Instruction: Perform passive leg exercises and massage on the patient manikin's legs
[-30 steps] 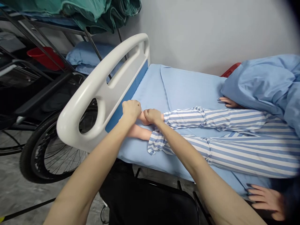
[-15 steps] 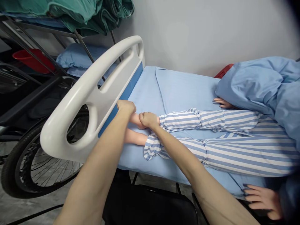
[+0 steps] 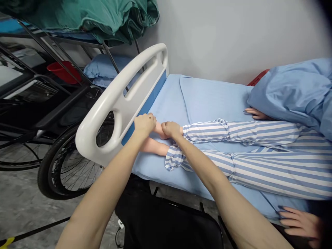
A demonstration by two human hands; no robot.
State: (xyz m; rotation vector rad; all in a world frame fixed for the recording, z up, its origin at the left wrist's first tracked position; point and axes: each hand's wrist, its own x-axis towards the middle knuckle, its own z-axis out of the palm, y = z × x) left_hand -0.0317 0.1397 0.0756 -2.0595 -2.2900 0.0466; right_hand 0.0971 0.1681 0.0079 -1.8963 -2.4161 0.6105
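A manikin-like figure in blue-and-white striped trousers (image 3: 259,166) lies on a bed with a light blue sheet (image 3: 207,93). My left hand (image 3: 145,123) is closed round the front of its far foot (image 3: 158,129), close to the footboard. Just to the right, my right hand (image 3: 171,129) wraps the ankle of that same leg, below the trouser cuff. Nearer me, the other foot (image 3: 155,146) rests on the sheet, its toes partly hidden behind my left forearm. The toes of the held foot are covered by my hand.
A white footboard (image 3: 120,93) rises left of the feet, with a wheelchair wheel (image 3: 70,166) beyond it. A black chair (image 3: 171,221) stands before me. The figure's upper part lies under a blue cover (image 3: 293,97); its near hand (image 3: 298,221) shows lower right. A red bucket (image 3: 64,72) sits behind.
The view has shifted left, so the bed and wheelchair appear farther right. My left hand has rolled so its back shows more. Both hands keep their hold on the foot and ankle.
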